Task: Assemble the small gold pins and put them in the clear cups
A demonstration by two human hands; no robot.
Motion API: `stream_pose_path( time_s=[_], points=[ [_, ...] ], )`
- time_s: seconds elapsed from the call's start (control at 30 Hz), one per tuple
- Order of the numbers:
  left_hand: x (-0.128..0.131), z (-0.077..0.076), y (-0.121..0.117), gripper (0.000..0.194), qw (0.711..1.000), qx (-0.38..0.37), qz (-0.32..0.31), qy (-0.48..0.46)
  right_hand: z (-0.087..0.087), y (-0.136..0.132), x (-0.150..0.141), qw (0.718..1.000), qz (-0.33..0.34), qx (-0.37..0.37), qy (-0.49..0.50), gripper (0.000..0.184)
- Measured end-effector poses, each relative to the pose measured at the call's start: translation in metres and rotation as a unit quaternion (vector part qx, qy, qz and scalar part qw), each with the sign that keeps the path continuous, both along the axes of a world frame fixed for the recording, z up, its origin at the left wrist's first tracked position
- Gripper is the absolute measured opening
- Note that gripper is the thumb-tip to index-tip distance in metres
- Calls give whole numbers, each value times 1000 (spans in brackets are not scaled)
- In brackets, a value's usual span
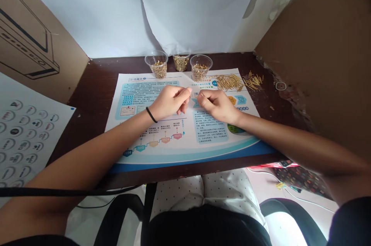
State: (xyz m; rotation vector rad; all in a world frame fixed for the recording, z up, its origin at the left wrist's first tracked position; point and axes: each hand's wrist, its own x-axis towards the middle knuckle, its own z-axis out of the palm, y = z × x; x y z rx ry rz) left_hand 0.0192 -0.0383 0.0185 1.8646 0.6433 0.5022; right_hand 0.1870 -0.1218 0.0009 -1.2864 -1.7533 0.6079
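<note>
My left hand, with a black band at its wrist, is closed in a pinch above the printed sheet. Just to its right, my right hand is pinched too, its fingertips a short way from those of the left. Whatever the fingertips hold is too small to name. Beyond the hands stand three clear plastic cups with small gold-coloured metal pieces inside: a left cup, a middle cup and a right cup. A pile of thin gold-coloured pins lies beyond my right hand.
A smaller group of gold-coloured pins lies at the sheet's right edge, near a small whitish ring. Cardboard walls flank the dark table, with white sheeting behind. Another printed sheet is at the left.
</note>
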Motion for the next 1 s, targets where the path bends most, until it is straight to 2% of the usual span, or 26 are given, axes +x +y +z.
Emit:
stream_pose_path(
  time_s=[0.27,0.57,0.83,1.0],
  points=[
    [-2,-3,3,36,998,-17,-62,-9,5,0,1,998,36,-8,46,44],
    [-3,-2,5,34,992,43,-120,-15,4,0,1,997,55,-14,53,49],
    [-2,2,2,33,993,52,-102,-5,3,1,2,998,55,-4,40,47],
    [0,-1,-3,35,994,106,-26,8,1,1,1,999,33,-5,23,46]
  ],
)
